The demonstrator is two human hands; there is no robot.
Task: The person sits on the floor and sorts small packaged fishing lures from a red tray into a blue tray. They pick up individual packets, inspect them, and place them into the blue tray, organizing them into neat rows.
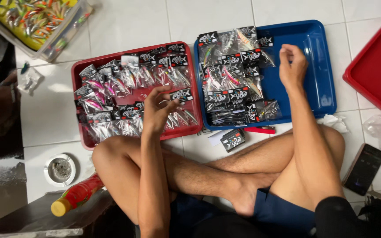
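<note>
1. A packaged lure (182,95) at frame centre is pinched by the left hand (157,110) over the red tray (81,75).
2. Right hand (292,66), fingers curled closed and seemingly empty, hovers over the blue tray (318,66), upper right.
3. A phone (363,168) lies lower right.

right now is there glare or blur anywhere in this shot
Head view: glare on the white tiled floor left of the red plastic tray; shiny clear packets catch highlights; left hand and right hand slightly soft; dark lower-left corner underexposed.
</note>
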